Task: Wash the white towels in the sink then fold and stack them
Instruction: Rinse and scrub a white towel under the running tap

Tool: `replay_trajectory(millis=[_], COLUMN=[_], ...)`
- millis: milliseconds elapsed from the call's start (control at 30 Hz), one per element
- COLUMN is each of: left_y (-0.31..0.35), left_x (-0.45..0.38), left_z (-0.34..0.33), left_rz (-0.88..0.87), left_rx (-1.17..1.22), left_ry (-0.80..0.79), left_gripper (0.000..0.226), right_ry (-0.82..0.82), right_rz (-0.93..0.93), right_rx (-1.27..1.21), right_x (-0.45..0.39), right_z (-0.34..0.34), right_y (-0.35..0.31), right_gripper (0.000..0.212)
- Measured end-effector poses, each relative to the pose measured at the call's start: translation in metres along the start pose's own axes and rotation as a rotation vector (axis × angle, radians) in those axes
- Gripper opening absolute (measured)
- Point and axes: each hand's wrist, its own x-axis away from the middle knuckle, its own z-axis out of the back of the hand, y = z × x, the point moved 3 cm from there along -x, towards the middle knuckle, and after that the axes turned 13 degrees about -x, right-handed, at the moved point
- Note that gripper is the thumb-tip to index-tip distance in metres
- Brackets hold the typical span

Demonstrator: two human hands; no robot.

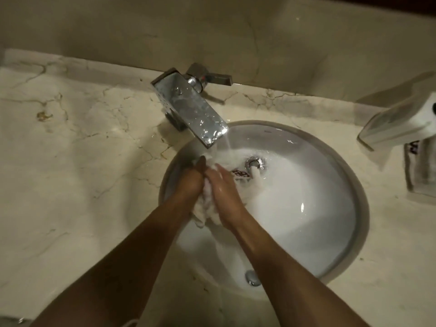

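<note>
A wet white towel (207, 208) is bunched between both my hands over the left side of the round white sink (306, 208). My left hand (188, 182) grips it from the left, and my right hand (226, 192) presses against it from the right with fingers fairly straight. Part of the towel trails toward the drain (254, 162), showing a dark printed mark. Water runs from the chrome faucet (191, 109) onto the towel and my fingertips.
Marble counter (70, 149) surrounds the sink, with a wide stretch on the left. At the right edge a white dispenser-like object (401, 123) hangs over a folded towel (420, 168) with dark lettering. The faucet handle (212, 77) points right. An overflow hole (252, 278) sits at the near rim.
</note>
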Motion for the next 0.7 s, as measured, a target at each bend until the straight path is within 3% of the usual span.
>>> replay_trajectory(millis=[67,167,233,367,433,500,600,667,700], left_y=[-0.010,-0.031,-0.043,-0.046,-0.036,-0.027,-0.012,-0.004,-0.003], left_x=[0.005,0.019,0.023,0.043,0.064,0.082,0.104,0.118,0.122], left_z=[-0.004,-0.007,-0.004,-0.006,-0.009,-0.007,-0.004,0.001,0.003], left_rz=[0.066,0.206,0.197,0.155,0.255,0.291,0.104,0.023,-0.009], left_rx=[0.152,0.499,0.689,0.781,0.692,0.606,0.618,0.692,0.736], left_ry=[-0.115,-0.278,-0.335,-0.469,-0.511,-0.512,-0.431,-0.412,-0.429], left_gripper=[0.045,0.044,0.045,0.055,0.055,0.040,0.036,0.035,0.050], right_ry=[-0.035,-0.010,-0.013,-0.171,-0.256,-0.291,-0.442,-0.558,-0.558], right_rz=[-0.036,-0.126,-0.236,-0.348,-0.246,-0.075,0.159,0.402,0.524], right_rx=[-0.100,-0.347,-0.482,-0.562,-0.335,-0.096,0.035,0.387,0.595], right_x=[0.019,0.030,0.036,0.049,0.058,0.066,0.077,0.080,0.072], right_z=[0.012,0.045,0.060,0.077,0.078,0.078,0.079,0.074,0.074], right_y=[0.009,0.022,0.025,0.027,0.022,0.015,0.012,0.015,0.021], right_gripper=[0.025,0.038,0.045,0.046,0.050,0.050,0.067,0.072,0.070])
